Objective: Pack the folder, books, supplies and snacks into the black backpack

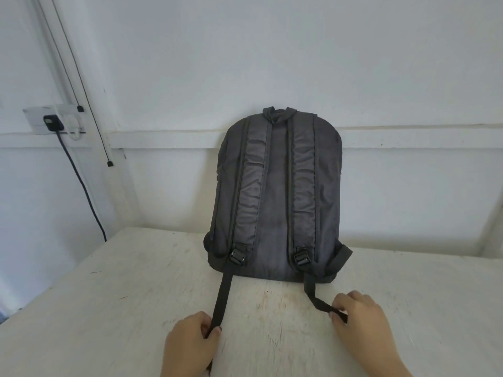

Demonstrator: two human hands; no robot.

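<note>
The black backpack (pixel 276 197) stands upright on the white table (pixel 109 308), leaning against the wall with its back panel and two padded shoulder straps facing me. Two loose webbing tails run from its buckles toward me. My left hand (pixel 190 346) pinches the left strap tail (pixel 223 297) near the front of the table. My right hand (pixel 364 325) pinches the end of the right strap tail (pixel 317 300). No folder, books, supplies or snacks are in view.
A wall socket with a black plug (pixel 53 122) sits at the left, and its dark cable (pixel 81 183) hangs down past the table's left edge. A white wall ledge runs behind the backpack.
</note>
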